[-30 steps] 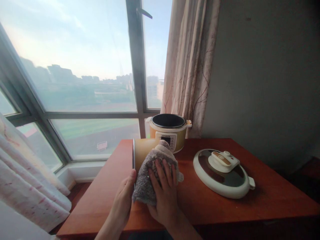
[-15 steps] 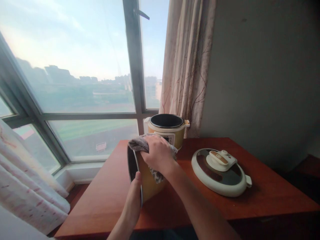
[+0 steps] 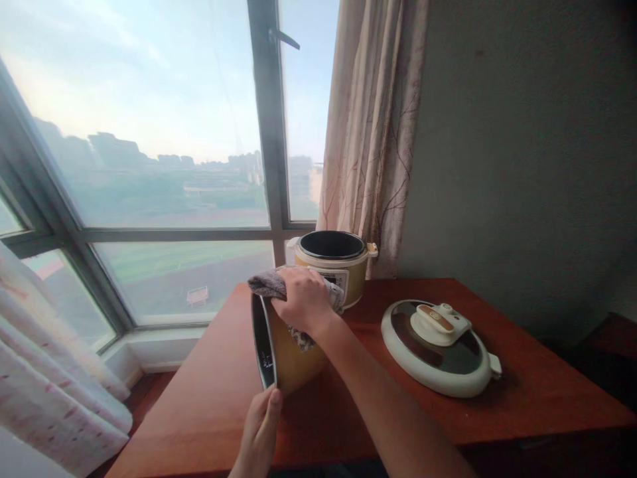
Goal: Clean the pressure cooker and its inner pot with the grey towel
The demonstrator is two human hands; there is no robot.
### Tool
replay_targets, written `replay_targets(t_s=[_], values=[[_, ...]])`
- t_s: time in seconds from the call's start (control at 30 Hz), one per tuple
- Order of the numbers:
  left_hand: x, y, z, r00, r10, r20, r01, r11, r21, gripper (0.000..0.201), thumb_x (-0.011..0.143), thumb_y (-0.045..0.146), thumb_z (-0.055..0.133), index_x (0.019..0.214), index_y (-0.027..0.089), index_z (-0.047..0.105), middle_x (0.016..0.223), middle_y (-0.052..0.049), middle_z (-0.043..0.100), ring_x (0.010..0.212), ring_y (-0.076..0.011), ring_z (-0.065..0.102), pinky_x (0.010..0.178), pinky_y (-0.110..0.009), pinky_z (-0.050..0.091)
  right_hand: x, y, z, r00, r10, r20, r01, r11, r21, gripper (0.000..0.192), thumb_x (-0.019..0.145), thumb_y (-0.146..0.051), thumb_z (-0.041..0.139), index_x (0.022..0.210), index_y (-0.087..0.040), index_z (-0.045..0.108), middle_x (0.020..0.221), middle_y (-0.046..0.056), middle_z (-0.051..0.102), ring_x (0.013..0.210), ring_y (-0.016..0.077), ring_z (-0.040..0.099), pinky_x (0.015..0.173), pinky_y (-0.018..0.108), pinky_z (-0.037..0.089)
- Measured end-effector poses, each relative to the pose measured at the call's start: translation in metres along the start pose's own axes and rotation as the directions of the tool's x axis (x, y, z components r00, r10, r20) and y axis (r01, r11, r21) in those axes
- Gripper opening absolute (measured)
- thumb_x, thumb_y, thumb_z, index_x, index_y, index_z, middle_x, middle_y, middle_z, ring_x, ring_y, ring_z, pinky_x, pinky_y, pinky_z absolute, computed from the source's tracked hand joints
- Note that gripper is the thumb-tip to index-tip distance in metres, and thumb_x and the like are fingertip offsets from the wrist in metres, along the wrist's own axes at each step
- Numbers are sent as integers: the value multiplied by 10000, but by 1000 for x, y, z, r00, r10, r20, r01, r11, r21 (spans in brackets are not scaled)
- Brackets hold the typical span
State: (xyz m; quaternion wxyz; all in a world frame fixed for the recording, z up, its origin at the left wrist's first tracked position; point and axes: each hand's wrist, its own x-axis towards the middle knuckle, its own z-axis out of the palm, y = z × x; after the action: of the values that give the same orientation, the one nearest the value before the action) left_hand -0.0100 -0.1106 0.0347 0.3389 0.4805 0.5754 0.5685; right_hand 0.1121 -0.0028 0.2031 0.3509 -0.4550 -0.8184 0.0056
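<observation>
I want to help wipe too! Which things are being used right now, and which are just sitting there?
In use:
- inner pot, tipped on its side, steadied at the rim by the left hand
- grey cloth, pressed on the pot by the right hand

Just sitting:
- cooker base
- cooker lid
- curtain

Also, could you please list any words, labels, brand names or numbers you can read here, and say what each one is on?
None can be read.
Control panel on the cooker base: print too small and partly hidden by the right hand.
Lid: gold handle strip, no legible text.
Inner pot: faint marks inside, blurred.
</observation>
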Motion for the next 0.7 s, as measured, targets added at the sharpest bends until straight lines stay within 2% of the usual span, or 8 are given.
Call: replay_targets(t_s=[0.13, 0.23, 0.37, 0.47, 0.57, 0.7], values=[[-8, 1, 3, 1000, -24, -3, 24, 999, 27, 750, 573, 930, 582, 600, 184, 662, 692, -90, 670, 741, -265, 584, 715, -333, 510, -24, 3, -1, 996, -54, -66, 54, 999, 1, 508, 847, -360, 586, 1334, -214, 593, 1424, 66, 593, 1326, 251, 479, 1184, 418, 257], [-11, 2, 4, 1000, -13, -13, 14, 999, 32, 736, 589, 917, 587, 588, 183, 651, 666, -82, 650, 688, -243, 555, 677, -322, 496, -45, 5, 3, 988, -78, -133, 82, 996, 21, 588, 825, -343, 596, 1391, -193, 551, 1489, 68, 536, 1393, 260, 415, 1229, 438, 176], [-9, 12, 10, 997, 21, 72, -19, 1000, -24, 697, 687, 866, 568, 530, 186, 580, 577, -49, 556, 618, -202, 489, 598, -286, 456, -77, 8, 18, 970, -110, -219, 115, 993, 11, 676, 791, -309, 585, 1449, -185, 486, 1572, 76, 430, 1476, 279, 306, 1243, 493, 137], [-5, 25, 17, 987, 25, 158, -9, 995, -104, 679, 712, 839, 577, 596, 173, 641, 606, -58, 600, 679, -231, 544, 650, -292, 486, -104, 11, 37, 942, -117, -314, 126, 992, 9, 730, 785, -287, 544, 1491, -163, 406, 1614, 107, 349, 1512, 312, 229, 1230, 574, 152], [-3, 35, 25, 984, 13, 179, 16, 987, -161, 672, 699, 826, 607, 647, 160, 687, 636, -65, 649, 693, -246, 581, 683, -310, 513, -126, 13, 59, 909, -53, -414, 91, 993, 72, 750, 828, -261, 476, 1543, -139, 289, 1638, 140, 282, 1526, 338, 193, 1205, 640, 189], [0, 45, 30, 993, -48, 111, 70, 977, -203, 678, 646, 826, 656, 656, 149, 711, 683, -81, 704, 709, -262, 630, 664, -313, 536, -152, 10, 87, 887, 106, -449, -13, 979, 205, 767, 904, -288, 440, 1606, -200, 145, 1662, 120, 231, 1533, 341, 194, 1195, 638, 272]])
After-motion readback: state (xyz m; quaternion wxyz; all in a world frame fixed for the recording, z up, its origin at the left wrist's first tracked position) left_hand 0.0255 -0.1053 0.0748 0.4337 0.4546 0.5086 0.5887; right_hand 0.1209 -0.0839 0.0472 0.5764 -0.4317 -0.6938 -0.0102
